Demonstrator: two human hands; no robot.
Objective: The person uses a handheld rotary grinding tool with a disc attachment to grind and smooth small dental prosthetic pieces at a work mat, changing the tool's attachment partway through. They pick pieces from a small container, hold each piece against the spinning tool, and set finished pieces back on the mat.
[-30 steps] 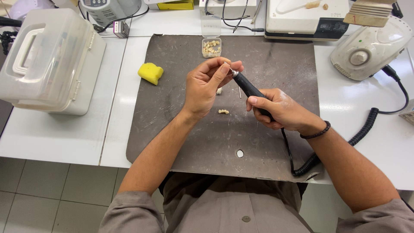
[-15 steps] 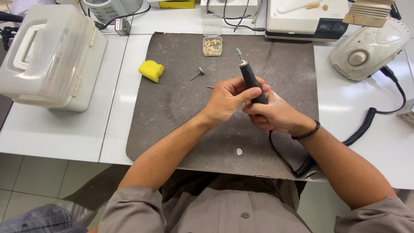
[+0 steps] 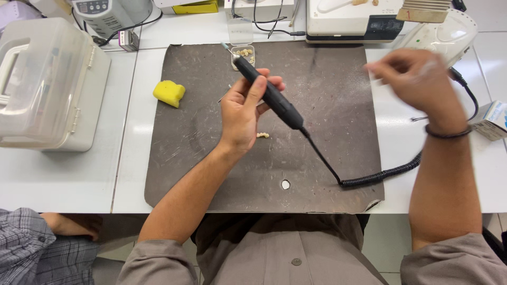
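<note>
Left hand (image 3: pixel 244 113) wraps the black handpiece (image 3: pixel 266 92) mid-body, thumb on top, fingers curled behind, burr tip pointing up-left and off the mat. Tip sits over the small clear dish (image 3: pixel 243 53) at the mat's far edge. Coiled black cord (image 3: pixel 380 176) runs from the tool's tail down across the dark mat (image 3: pixel 327 105) and off to the right.

Right hand (image 3: pixel 417 79) is up in the air at the far right, blurred, holding nothing I can make out; fingers look loosely bent, but how far they are spread or closed I cannot tell. It is well apart from the tool, near the white machine (image 3: pixel 449 34) behind it.

A small tooth-like piece (image 3: pixel 262 135) lies on the mat just beside the left wrist. A yellow sponge (image 3: pixel 169 93) sits to the left, a clear plastic box (image 3: pixel 47 84) further left on the white table (image 3: pixel 127 174).

To do this well, judging from the grip: keep the one-handed hold firm, keep the tip clear of the dish, and leave slack in the cord so it doesn't drag the small piece.

A second person's plaid sleeve (image 3: pixel 26 243) shows bottom left, not involved.
</note>
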